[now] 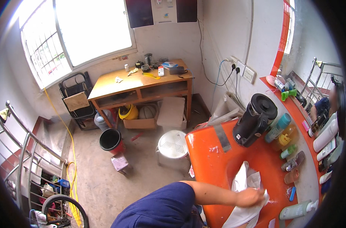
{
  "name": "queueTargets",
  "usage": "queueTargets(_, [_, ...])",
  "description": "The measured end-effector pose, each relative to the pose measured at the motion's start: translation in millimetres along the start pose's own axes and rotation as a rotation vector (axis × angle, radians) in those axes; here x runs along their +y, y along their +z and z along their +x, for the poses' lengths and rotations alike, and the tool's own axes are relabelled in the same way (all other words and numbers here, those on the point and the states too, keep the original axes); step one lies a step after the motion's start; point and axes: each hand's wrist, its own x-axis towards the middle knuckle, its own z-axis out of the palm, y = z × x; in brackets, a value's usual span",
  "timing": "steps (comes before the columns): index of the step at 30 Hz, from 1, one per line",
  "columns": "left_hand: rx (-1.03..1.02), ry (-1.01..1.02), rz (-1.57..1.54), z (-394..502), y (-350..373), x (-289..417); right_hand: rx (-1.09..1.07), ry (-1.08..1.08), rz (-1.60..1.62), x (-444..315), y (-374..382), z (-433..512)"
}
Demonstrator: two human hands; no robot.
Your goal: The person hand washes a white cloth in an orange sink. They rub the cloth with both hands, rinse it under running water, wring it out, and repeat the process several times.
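My left hand [249,197] reaches across from a navy sleeve and grips a crumpled white cloth [241,215]. The cloth spreads over the sunken part of a glossy orange counter [202,142], and one corner sticks out past my fingers. Whitish smears show on the orange surface beside the hand. Only a sliver of skin, apparently my right hand [243,225], shows at the bottom edge under the cloth; its fingers are hidden. A black electric kettle [254,121] stands at the counter's far side. To the right of my hand lies a small blue object [292,194].
A pump bottle [295,210], a teal spray can [278,127] and several other bottles line the right rim below a mirror [312,37]. On the floor are a round white stool [173,144], a bucket [110,141] and a small stool [121,163]. A wooden desk [138,81] stands beneath the window.
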Motion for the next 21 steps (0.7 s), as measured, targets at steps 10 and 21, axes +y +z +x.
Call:
queueTargets(10, [0.138, 0.371, 0.114, -16, 4, -11, -0.001, -0.008, 0.033, 1, 1, 4])
queueTargets(21, [0.549, -0.574, -0.172, 19, 32, -20, -0.004, 0.008, 0.050, 1, 1, 3])
